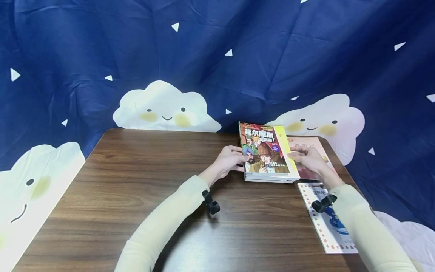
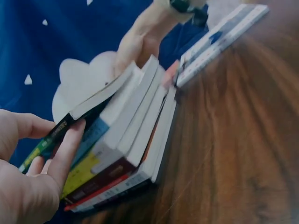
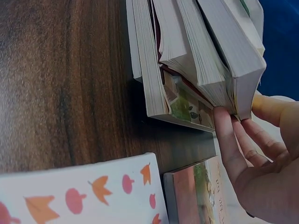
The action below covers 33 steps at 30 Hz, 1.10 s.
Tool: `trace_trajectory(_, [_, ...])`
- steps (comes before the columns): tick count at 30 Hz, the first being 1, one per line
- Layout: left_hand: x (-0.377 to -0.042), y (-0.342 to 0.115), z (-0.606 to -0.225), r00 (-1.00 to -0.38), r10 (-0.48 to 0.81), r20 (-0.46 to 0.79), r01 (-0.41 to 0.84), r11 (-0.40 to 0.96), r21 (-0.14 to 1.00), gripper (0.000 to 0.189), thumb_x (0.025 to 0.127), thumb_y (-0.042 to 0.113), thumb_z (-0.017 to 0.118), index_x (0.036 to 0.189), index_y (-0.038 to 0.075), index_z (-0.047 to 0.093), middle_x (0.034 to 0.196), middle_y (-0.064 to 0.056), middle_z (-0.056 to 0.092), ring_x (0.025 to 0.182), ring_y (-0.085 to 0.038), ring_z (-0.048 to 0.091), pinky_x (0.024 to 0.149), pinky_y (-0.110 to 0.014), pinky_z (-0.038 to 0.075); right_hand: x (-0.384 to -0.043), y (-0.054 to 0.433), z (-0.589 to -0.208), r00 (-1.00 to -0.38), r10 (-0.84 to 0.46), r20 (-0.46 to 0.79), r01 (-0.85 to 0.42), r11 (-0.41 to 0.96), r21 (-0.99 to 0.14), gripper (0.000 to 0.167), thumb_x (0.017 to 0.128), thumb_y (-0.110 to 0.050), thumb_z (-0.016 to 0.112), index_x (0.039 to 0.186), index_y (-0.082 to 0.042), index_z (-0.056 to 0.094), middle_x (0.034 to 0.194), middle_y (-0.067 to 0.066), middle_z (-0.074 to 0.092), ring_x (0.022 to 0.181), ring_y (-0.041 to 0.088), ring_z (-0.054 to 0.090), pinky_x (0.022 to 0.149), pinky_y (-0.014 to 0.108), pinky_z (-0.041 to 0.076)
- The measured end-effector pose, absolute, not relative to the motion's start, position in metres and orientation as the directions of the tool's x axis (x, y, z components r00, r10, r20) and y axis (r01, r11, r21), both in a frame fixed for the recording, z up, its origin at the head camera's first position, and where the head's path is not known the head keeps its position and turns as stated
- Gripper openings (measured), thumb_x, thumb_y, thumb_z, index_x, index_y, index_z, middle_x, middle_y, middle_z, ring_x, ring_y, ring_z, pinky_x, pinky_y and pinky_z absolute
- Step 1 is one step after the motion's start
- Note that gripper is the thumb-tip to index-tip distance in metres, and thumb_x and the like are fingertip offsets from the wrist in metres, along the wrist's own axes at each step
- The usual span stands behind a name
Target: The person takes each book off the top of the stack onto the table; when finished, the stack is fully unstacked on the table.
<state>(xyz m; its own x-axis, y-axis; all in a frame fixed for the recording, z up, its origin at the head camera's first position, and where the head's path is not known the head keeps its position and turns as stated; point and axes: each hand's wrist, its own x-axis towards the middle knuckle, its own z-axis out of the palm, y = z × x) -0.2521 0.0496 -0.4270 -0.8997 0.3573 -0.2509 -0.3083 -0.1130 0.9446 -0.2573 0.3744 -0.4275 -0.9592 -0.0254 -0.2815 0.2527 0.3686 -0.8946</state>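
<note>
A stack of several books stands at the far right of the table. On top lies a comic-style book [image 1: 263, 151] with a red cover and a dark green spine. My left hand [image 1: 228, 161] pinches this top book by its spine, its edge tilted up from the pile in the left wrist view. Under it shows a yellow-and-white book [image 1: 284, 145]. My right hand [image 1: 308, 160] holds that book's right edge, thumb above and fingers against the page edges [image 3: 247, 77]. Lower books [image 2: 135, 158] lie beneath, their spines facing left.
A pinkish book [image 1: 321, 149] lies right of the stack, partly behind my right hand. Nearer, a white book with a leaf border [image 1: 314, 219] lies under my right forearm. The brown wooden table [image 1: 136, 181] ends against a blue cloud-patterned curtain [image 1: 204, 49].
</note>
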Motion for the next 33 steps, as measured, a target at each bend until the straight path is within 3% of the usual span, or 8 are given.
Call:
trace_trajectory(7, [-0.219,0.032,-0.415,-0.886,0.42,-0.196,-0.28,-0.147,0.949,0.041,0.096,-0.008,0.067,0.127,0.0,0.042,0.103,-0.007,0.06,0.08,-0.014,0.069,0.068,-0.034,0.07,-0.257,0.376,-0.427,-0.956,-0.042,-0.291,0.255,0.374,-0.892,0.075,0.103,-0.023,0.07,0.161,0.005,0.031,0.091,-0.022,0.07,0.085,0.002,0.074,0.082,0.032,0.07])
trace_trajectory(14, [-0.159,0.011,-0.418,-0.837,0.506,-0.207,-0.311,-0.131,0.941,0.043,0.088,-0.014,0.069,0.122,-0.001,0.045,0.109,-0.013,0.067,0.082,-0.02,0.074,0.073,-0.04,0.071,-0.257,0.377,-0.426,-0.954,-0.026,-0.298,0.262,0.408,-0.874,0.076,0.102,-0.03,0.073,0.16,0.001,0.036,0.093,-0.022,0.069,0.089,0.003,0.074,0.086,0.033,0.069])
trace_trajectory(21, [-0.099,0.007,-0.432,-0.775,0.596,-0.21,-0.363,-0.147,0.92,0.041,0.086,-0.018,0.064,0.118,-0.001,0.044,0.112,-0.015,0.067,0.082,-0.017,0.074,0.065,-0.03,0.069,-0.255,0.376,-0.425,-0.956,-0.03,-0.292,0.26,0.376,-0.889,0.074,0.102,-0.026,0.072,0.158,0.005,0.035,0.092,-0.02,0.07,0.085,0.005,0.075,0.085,0.034,0.07])
trace_trajectory(27, [-0.073,0.019,-0.451,-0.747,0.617,-0.247,-0.437,-0.177,0.882,0.042,0.085,-0.021,0.062,0.112,0.004,0.043,0.108,-0.01,0.063,0.074,-0.015,0.071,0.057,-0.025,0.066,-0.256,0.376,-0.425,-0.955,-0.031,-0.293,0.259,0.39,-0.884,0.073,0.102,-0.026,0.072,0.158,0.005,0.035,0.093,-0.019,0.069,0.086,0.005,0.075,0.086,0.034,0.069])
trace_trajectory(33, [-0.06,0.04,-0.473,-0.75,0.582,-0.316,-0.494,-0.174,0.852,0.043,0.083,-0.022,0.062,0.107,0.007,0.041,0.103,-0.01,0.061,0.069,-0.019,0.07,0.061,-0.034,0.069,-0.259,0.374,-0.424,-0.948,-0.019,-0.319,0.285,0.401,-0.871,0.074,0.103,-0.025,0.07,0.161,0.003,0.033,0.099,-0.016,0.069,0.088,0.005,0.074,0.089,0.034,0.069])
